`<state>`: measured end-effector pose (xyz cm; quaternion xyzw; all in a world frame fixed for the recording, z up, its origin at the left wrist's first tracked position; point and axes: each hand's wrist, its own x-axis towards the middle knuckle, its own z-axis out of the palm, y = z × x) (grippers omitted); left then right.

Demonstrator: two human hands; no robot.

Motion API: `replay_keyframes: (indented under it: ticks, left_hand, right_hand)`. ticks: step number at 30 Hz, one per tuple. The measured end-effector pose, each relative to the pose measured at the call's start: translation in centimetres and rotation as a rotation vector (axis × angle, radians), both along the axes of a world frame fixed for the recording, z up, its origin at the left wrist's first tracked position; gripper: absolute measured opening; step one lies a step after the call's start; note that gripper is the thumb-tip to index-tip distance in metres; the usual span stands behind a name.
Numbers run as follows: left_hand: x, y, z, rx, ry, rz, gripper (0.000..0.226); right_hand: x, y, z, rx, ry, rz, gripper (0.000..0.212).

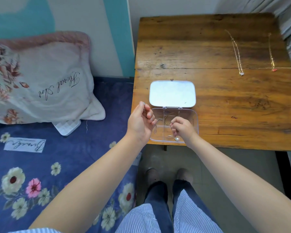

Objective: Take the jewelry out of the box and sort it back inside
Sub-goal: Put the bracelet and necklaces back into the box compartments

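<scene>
Two hands: both work at the clear box (196,122), which sits at the near left edge of the wooden table (225,101).
Right hand (183,129): over the box's near right compartment, fingers pinched together on a thin silver chain (176,132) whose pale pendant (176,139) hangs down by the box's near wall.
Left hand (140,122): at the box's left edge, raised a little above it, fingers curled shut on a fine silver piece (144,107); what kind of piece it is cannot be told.
Inside the box: a gold bangle (167,117) in the far middle compartment, small silver bits (169,136) in the near one.
Lid (172,94): swung open, lying flat just beyond the box.
Beyond the box, far right: two gold necklaces, one (236,52) with a pale pendant, the other (271,54) with a red one, stretched out side by side, well apart from the box.
Left of the table: a floral bedsheet (49,157) and a pillow (40,81).
</scene>
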<state>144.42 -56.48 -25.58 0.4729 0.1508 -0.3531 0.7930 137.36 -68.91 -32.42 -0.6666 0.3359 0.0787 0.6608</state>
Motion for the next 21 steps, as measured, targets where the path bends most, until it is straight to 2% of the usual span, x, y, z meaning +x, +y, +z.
replay_keyframes:
  ticks: [3,6,10,14,16,18,21]
  left_hand:
    - [-0.7,0.0,-2.0,0.118,-0.071,-0.080,0.045]
    - [-1.2,0.2,-4.9,0.395,-0.229,-0.266,0.043]
    - [-1.3,0.6,-8.0,0.840,-0.701,-0.648,0.028]
    - [-1.6,1.0,-10.0,1.158,-1.083,-0.797,0.023]
    - [-1.8,1.1,-10.6,1.252,-1.164,-0.887,0.022]
    - [-1.8,1.0,-10.8,1.293,-1.164,-0.904,0.022]
    - [-1.4,0.9,-10.7,1.330,-1.175,-0.927,0.023]
  right_hand:
    - [-0.3,0.2,-1.2,-0.143,0.098,0.094,0.034]
    - [-0.4,0.5,-2.0,-0.377,0.198,0.264,0.017]
    - [-0.9,0.7,-2.3,-0.569,0.138,0.337,0.023]
    - [-2.8,-0.1,-3.1,-0.645,0.063,0.288,0.021]
    - [-3.8,-0.4,-3.2,-0.744,-0.024,0.285,0.018]
    - [-4.7,-0.6,-3.3,-0.885,-0.129,0.334,0.013]
    - [-6.3,-1.6,-3.4,-1.024,-0.132,0.416,0.012]
